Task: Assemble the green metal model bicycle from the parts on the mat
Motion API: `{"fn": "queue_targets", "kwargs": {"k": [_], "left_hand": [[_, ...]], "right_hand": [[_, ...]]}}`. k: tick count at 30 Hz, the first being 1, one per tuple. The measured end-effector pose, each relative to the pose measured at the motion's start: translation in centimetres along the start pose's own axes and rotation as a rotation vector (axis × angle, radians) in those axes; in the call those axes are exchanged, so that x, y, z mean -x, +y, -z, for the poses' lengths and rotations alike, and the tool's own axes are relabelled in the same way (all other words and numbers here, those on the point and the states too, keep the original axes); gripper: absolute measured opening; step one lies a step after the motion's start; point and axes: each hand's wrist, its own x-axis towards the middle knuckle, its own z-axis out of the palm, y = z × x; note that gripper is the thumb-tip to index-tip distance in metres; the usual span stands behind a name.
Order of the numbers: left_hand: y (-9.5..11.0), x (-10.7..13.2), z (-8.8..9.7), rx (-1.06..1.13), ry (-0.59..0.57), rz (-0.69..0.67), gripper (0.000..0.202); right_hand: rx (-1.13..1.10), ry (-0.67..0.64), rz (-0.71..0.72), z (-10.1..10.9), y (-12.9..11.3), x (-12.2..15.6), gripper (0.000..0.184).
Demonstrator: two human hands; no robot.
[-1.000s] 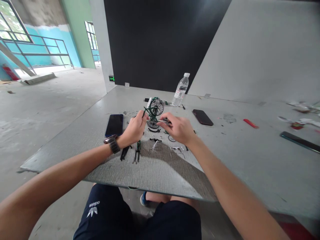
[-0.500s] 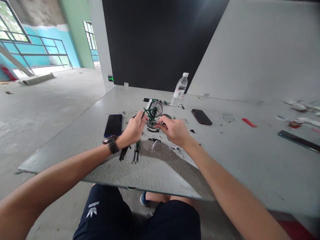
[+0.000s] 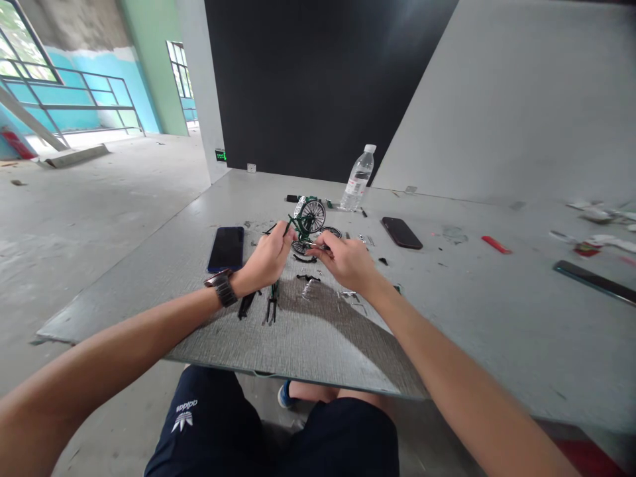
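Note:
My left hand [image 3: 268,257] is closed on the frame of a small green model bicycle [image 3: 313,216], held tilted above the table with a spoked wheel on its upper side. My right hand [image 3: 350,260] pinches a thin silver tool [image 3: 312,244] whose tip points left at the lower part of the bicycle; whether it touches is too small to tell. Below the hands lie a black curved part [image 3: 304,259], a black handlebar-like part [image 3: 308,277] and a green part with a fork [image 3: 271,306]. A loose wheel [image 3: 331,232] lies behind my right fingers.
A dark phone [image 3: 226,248] lies left of my left hand and another phone [image 3: 401,232] to the right. A water bottle [image 3: 358,179] stands at the back. Small silver parts [image 3: 352,298], a red object [image 3: 495,244] and a third dark device [image 3: 593,281] lie farther right.
The bicycle and my left fingers have shifted very slightly to the right. Both hands keep their hold, and the tool stays at the bicycle's lower part.

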Motion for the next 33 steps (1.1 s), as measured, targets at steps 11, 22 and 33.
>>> {"fn": "queue_targets", "kwargs": {"k": [11,22,33], "left_hand": [[0.3,0.1,-0.1,0.003,-0.017,-0.034,0.017],[0.0,0.2,-0.2,-0.035,0.001,-0.032,0.02],[0.7,0.3,0.1,-0.058,-0.007,-0.039,0.018]], "right_hand": [[-0.037,0.004,-0.017,0.0,-0.7,0.0,0.035],[0.092,0.053,0.057,0.5,0.0,-0.3,0.044],[0.159,0.078,0.078,0.4,0.4,-0.1,0.041]]}}
